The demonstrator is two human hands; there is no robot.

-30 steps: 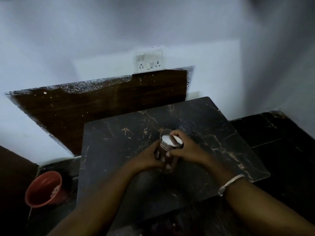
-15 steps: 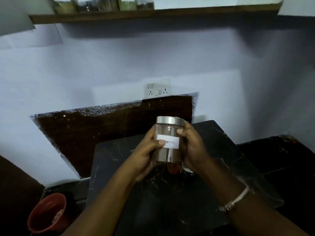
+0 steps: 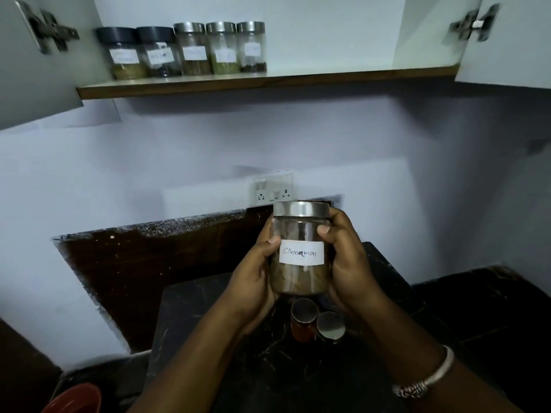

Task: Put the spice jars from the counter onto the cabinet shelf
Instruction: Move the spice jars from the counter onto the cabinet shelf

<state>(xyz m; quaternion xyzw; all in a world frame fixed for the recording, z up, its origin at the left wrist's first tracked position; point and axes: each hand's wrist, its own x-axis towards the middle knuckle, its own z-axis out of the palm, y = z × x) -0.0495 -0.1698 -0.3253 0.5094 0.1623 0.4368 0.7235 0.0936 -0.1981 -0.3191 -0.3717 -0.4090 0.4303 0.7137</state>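
A glass cinnamon jar (image 3: 301,234) with a steel lid and a white handwritten label is held upright above the counter, in front of the wall. My left hand (image 3: 253,281) grips its left side and my right hand (image 3: 348,263) grips its right side. On the dark marble counter (image 3: 190,317) below stand two small jars: a red-filled jar (image 3: 303,318) and a steel-lidded jar (image 3: 330,326). High up, the cabinet shelf (image 3: 328,76) carries several labelled spice jars (image 3: 190,49) in a row at its left end.
Both cabinet doors hang open, the left door (image 3: 35,70) and the right door (image 3: 512,43), with hinges showing. The shelf's right part is bare. A wall socket (image 3: 272,190) sits behind the jar. A red bucket (image 3: 74,399) stands low at the left.
Both hands lifted the cinnamon jar off the counter and raised it. The view tilted upward, bringing the open cabinet and its shelf into sight.
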